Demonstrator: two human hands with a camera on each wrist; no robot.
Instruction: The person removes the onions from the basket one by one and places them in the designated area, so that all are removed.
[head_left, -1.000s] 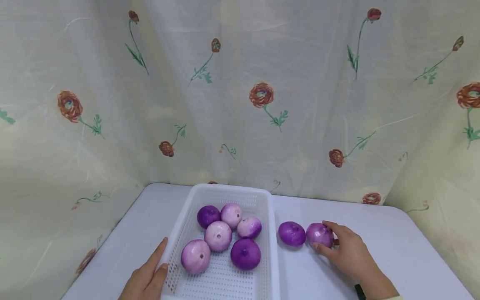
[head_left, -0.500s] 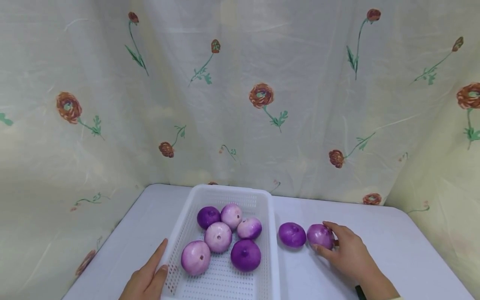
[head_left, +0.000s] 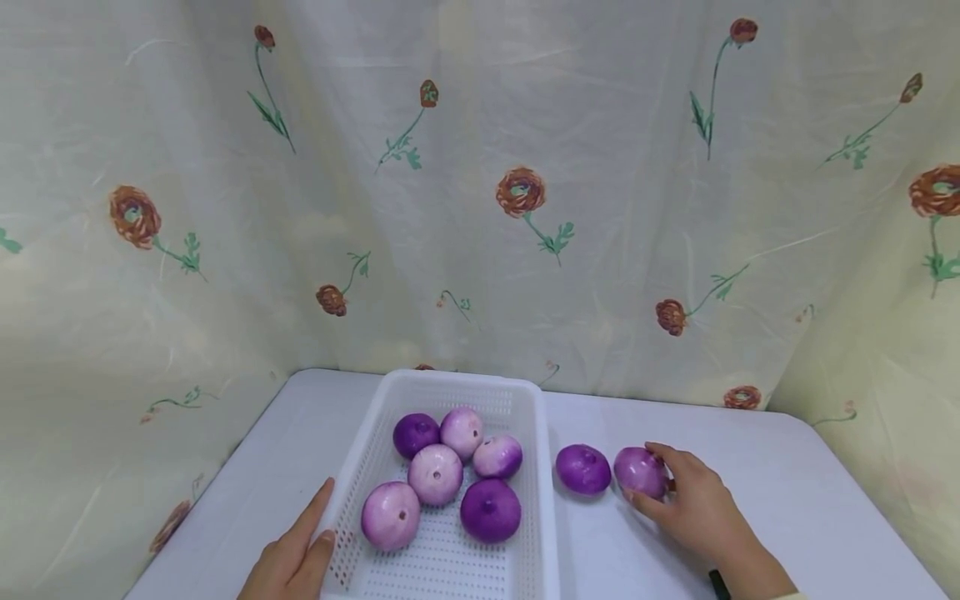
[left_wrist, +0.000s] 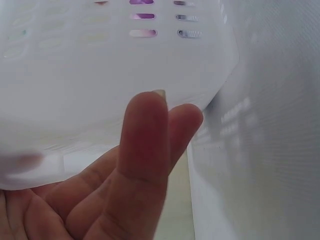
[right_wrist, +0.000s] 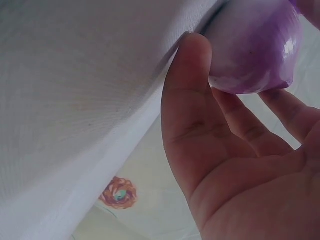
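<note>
Head view, left to right: the left hand (head_left: 288, 557), fingers fairly straight, rests against the side of a white basket (head_left: 549, 500) where six onions (head_left: 436, 475) sit — some dark purple, some paler. Just past its right wall a purple onion (head_left: 583, 469) lies on the white table (head_left: 780, 492), and close beside that — the right hand (head_left: 693, 500) holds a glossy onion (head_left: 637, 472) between thumb and curved fingers

The basket (head_left: 547, 500) stands on the tabletop (head_left: 780, 475), near the back edge; six onions (head_left: 435, 475) lie inside. Right of it lies an inner onion (head_left: 583, 469), then, just beside, an outer onion (head_left: 637, 472). The left hand (head_left: 291, 550) is at the basket's left wall, the right hand (head_left: 696, 504) at the outer onion's right.
</note>
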